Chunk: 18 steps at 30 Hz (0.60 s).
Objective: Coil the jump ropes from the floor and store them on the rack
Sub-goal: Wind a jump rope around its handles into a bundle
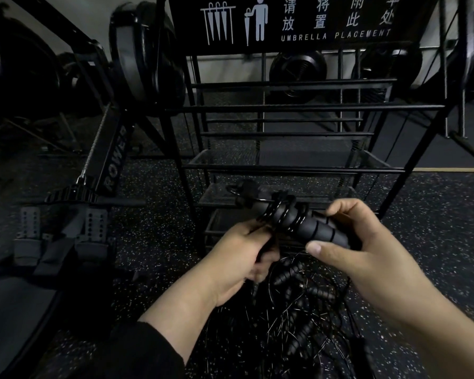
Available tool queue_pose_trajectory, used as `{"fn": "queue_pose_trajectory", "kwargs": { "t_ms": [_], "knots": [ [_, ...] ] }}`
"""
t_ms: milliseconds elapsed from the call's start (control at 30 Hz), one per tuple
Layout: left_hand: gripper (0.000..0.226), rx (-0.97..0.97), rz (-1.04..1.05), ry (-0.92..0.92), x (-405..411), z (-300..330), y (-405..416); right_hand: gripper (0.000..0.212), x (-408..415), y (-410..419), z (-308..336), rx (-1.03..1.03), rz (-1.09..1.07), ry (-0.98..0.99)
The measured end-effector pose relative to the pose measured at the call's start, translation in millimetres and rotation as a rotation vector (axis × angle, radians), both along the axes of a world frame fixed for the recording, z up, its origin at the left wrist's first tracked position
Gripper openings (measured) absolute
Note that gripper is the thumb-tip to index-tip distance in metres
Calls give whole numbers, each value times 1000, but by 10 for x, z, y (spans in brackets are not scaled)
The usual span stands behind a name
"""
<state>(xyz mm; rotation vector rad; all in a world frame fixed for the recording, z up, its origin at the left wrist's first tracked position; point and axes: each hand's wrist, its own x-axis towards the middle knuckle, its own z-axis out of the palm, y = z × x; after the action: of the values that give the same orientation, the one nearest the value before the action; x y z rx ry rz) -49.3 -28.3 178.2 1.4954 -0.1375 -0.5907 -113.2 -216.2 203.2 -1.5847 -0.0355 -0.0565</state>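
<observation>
A black jump rope (307, 227) with ribbed foam handles is held in front of the rack, its cord wound in several turns round the handles. My right hand (367, 250) grips the handles' near end, thumb on top. My left hand (244, 255) pinches the cord at the wound end. Below my hands a tangled heap of more jump ropes (293, 305) lies on the floor, handles and thin shiny cords mixed together. The black metal rack (285, 108) stands straight ahead, with a sign reading "UMBRELLA PLACEMENT" on top and mesh shelves low down.
A dark object with a ring (244, 191) lies on the rack's lower mesh shelf. A rowing machine (104, 165) with footplates stands to the left. Round black fan housings stand behind the rack. The floor is dark speckled rubber (435, 228).
</observation>
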Motion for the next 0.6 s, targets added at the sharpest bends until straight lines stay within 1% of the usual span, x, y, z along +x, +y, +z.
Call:
{"fn": "queue_pose_trajectory", "kwargs": {
  "t_ms": [67, 167, 233, 333, 400, 467, 600],
  "knots": [
    [28, 46, -7, -12, -6, -7, -16, 49, 11, 18, -3, -83, -44, -10],
    [29, 220, -10, -69, -10, -31, -50, 52, 18, 58, -28, -237, -132, 0],
    [28, 348, -52, -169, -4, -63, -56, 50, 35, 57, -68, -327, -211, 29],
    [19, 562, -128, -417, -15, -101, -54, 51, 76, 10, -129, -541, -308, 98],
    [20, 679, -147, -548, -52, -108, -72, 56, 101, -20, -154, -642, -312, 148],
    [20, 771, -149, -649, -81, -73, -72, 58, 117, -36, -179, -689, -277, 182],
    [20, 917, -256, -815, -71, 61, -18, 47, 106, -10, -168, -801, -200, 204]
  ]
}}
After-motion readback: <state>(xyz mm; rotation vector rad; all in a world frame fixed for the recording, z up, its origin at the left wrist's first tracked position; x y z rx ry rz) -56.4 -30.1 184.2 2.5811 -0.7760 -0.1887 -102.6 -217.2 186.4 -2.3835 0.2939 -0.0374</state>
